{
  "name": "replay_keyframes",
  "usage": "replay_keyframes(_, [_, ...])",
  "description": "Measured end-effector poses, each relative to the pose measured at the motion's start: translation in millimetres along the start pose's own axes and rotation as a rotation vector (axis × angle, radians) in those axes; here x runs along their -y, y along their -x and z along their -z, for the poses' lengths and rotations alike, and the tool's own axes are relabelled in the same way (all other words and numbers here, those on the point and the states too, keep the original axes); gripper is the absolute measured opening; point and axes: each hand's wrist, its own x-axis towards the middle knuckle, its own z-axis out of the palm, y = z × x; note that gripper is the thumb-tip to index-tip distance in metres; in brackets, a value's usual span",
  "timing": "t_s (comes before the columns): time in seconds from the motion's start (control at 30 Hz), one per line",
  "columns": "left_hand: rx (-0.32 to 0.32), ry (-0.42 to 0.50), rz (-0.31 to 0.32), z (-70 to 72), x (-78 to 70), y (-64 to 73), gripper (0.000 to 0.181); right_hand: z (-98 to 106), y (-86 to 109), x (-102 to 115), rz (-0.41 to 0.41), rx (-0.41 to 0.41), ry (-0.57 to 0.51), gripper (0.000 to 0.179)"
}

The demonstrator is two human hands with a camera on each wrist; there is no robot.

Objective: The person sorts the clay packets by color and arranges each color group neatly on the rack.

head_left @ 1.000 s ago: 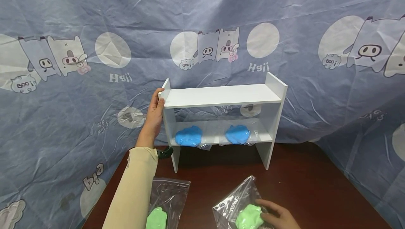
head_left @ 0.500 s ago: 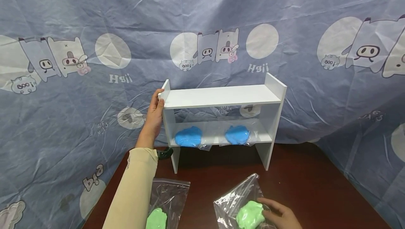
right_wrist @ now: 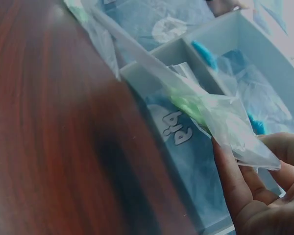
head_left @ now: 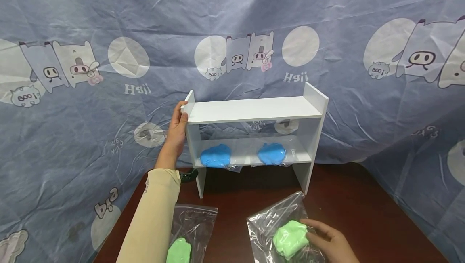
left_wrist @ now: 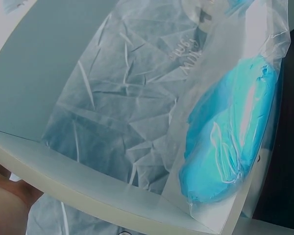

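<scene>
At the white shelf's (head_left: 250, 109) ten o'clock, the left hand (head_left: 176, 127) is gripping its side; at seven, one green-filled bag (head_left: 192, 230) is lying on the table (head_left: 232, 210). Around half past five, another green bag (head_left: 289, 239) is edging upward from moments ago, narrowing its gap to the shelf, the right hand (head_left: 332, 240) pinching it.

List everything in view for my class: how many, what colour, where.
Shelf unit: one, white, centre
Table: one, reddish-brown, under the shelf unit
Backdrop: one, printed blue-grey, behind the table
Blue lumps: two, blue, bagged, on the shelf unit's lower level
Green lumps: two, light green, bagged, in the foreground
Clear bags: four, transparent, one around each lump
Sleeve: one, cream, on the left arm
Wristband: one, dark, at the sleeve's cuff
Left hand: one, bare, gripping the shelf unit's left side
Right hand: one, bare, holding a green lump's bag
</scene>
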Motion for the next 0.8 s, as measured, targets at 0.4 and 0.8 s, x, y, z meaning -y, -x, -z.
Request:
replay_keyframes(0.4, [0.011,-0.023,0.004,0.0,-1.8,-0.3,0.039,10.7,13.0,52.4,0.021,0.108,-0.086,0.045])
replay_keyframes(0.8, [0.012,-0.034,-0.002,0.8,-2.2,0.3,0.04,10.3,19.3,102.6,0.104,0.073,-0.095,0.043])
